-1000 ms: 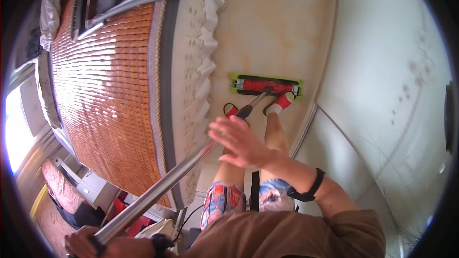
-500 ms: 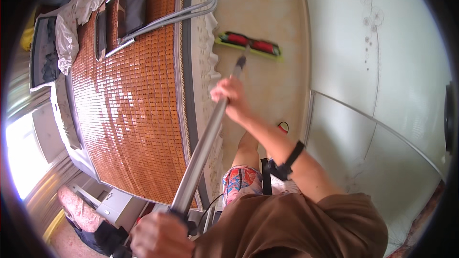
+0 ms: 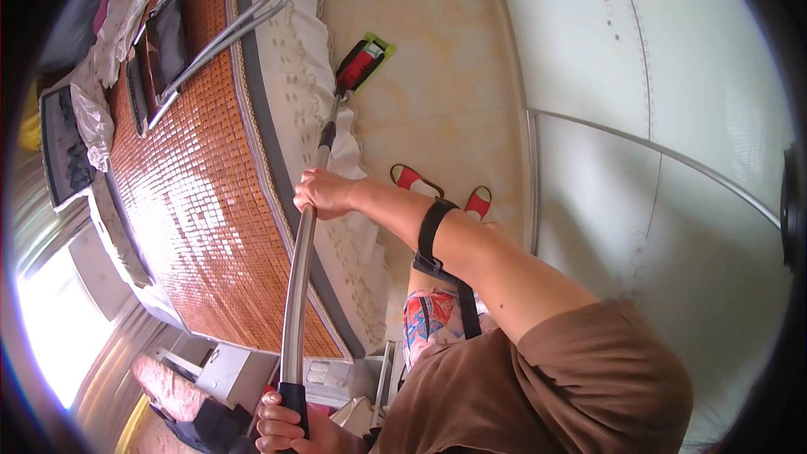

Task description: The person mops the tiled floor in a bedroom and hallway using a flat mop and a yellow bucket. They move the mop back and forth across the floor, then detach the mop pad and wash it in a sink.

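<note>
A flat mop (image 3: pixel 296 303) with a long silver pole slants across the front of me. Low at the picture's bottom, my left hand (image 3: pixel 284 430) is closed around its black grip. Farther up, my right hand (image 3: pixel 326 193) wraps the pole below a dark collar. The mop head (image 3: pixel 363 65), red on top with a green rim, is on the tiled floor against the white frilled bed skirt (image 3: pixel 343 139). Part of the head is hidden at the skirt's edge.
On my left is a bed with a shiny brown woven mat (image 3: pixel 202 227). A metal-framed folding chair (image 3: pixel 172 42) lies on it. Pale glossy cabinet doors (image 3: pixel 605 185) line the right. My feet in red slippers (image 3: pixel 416 178) stand on the floor (image 3: pixel 437 50).
The mop head has moved left from the middle of the floor to the bed skirt and has turned. My right hand has gone left with the pole, and both slippers now show.
</note>
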`<state>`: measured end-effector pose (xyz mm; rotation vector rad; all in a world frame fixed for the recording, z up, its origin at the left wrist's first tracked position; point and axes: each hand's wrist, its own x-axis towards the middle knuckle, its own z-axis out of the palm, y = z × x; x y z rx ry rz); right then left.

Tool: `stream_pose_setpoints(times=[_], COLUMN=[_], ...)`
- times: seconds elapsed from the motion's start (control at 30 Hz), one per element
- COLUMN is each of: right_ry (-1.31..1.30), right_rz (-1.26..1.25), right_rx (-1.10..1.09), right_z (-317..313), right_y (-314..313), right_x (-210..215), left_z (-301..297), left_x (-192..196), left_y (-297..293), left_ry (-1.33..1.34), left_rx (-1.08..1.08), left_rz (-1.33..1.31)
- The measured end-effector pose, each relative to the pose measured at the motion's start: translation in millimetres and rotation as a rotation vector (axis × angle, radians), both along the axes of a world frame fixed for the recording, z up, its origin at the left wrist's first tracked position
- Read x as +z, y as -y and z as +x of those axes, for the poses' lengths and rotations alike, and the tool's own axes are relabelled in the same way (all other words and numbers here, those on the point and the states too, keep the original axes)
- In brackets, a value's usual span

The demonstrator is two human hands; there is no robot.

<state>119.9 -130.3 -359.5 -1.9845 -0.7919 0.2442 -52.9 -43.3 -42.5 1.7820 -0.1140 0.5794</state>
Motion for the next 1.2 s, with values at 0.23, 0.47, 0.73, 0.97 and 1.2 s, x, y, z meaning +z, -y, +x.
stream_pose_setpoints(times=[0.23,0.47,0.73,0.97,1.2], right_ry=[-0.074,-0.218,-0.266,-0.055,-0.016], right_rz=[-0.016,0.07,-0.168,-0.159,0.149], right_rx=[0.224,-0.007,-0.453,-0.846,-1.061], right_z=[-63.6,-131.6,-132.5,-65.0,-50.2], right_y=[62.3,130.5,111.7,112.7,129.2], right_x=[23.1,34.3,52.2,22.7,-22.3], left_z=[-39.6,-41.7,-6.1,51.7,81.3], left_x=[24.1,41.0,48.0,22.8,-19.4], left_y=[30.3,59.0,7.1,-33.6,-5.2], left_ry=[0.042,-0.125,0.004,-0.036,0.194], left_rx=[-0.034,0.047,-0.414,-0.665,-1.063], left_rz=[0.053,-0.109,-0.312,-0.194,0.233])
